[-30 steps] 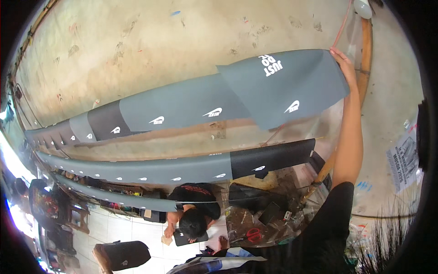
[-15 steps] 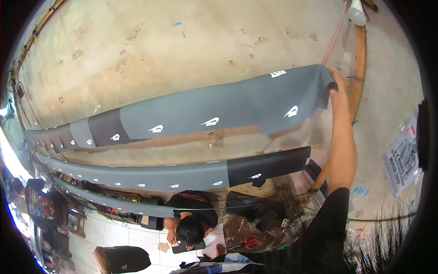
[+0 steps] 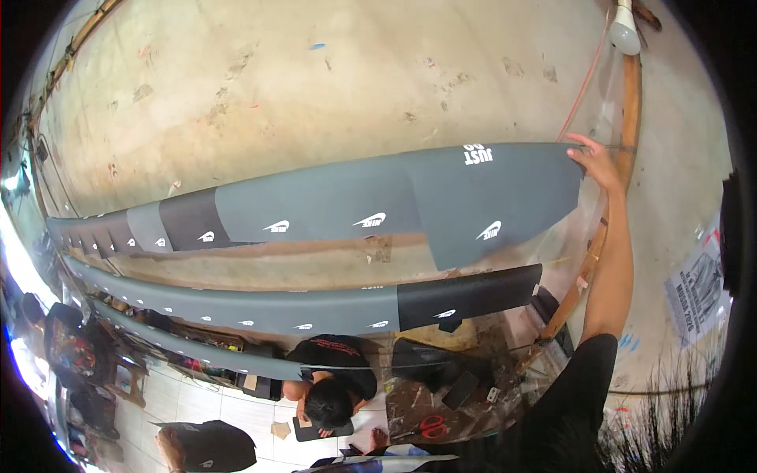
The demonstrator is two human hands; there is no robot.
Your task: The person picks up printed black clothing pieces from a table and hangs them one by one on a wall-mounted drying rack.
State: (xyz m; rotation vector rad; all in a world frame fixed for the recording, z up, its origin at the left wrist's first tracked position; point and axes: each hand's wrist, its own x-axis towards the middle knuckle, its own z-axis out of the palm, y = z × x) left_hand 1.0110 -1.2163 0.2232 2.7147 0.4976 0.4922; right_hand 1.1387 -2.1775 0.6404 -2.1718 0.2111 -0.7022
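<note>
My right hand [image 3: 597,163] is raised at the upper right, with its thumb and forefinger at the top right corner of a grey sheet [image 3: 501,197] that looks like fabric. White print marks this sheet, which drapes over a line and overlaps the grey piece on its left. Low at the left, my left hand [image 3: 169,451] grips a dark sheet [image 3: 217,446] with a small white print; its fingers are partly hidden, and I cannot tell whether several layers are there.
Several printed pieces hang on lower lines, including a black one [image 3: 465,298]. Below, a person [image 3: 330,402] bends over a dark piece on the tiled floor. Red scissors [image 3: 433,426] lie on a stained board [image 3: 465,418]. A wooden pole [image 3: 629,102] and bulb [image 3: 624,35] stand right.
The grey sheet at my right hand has come down from a bunched, folded corner to hang flatter. My right hand has moved slightly right and down. My left hand still holds the dark sheet.
</note>
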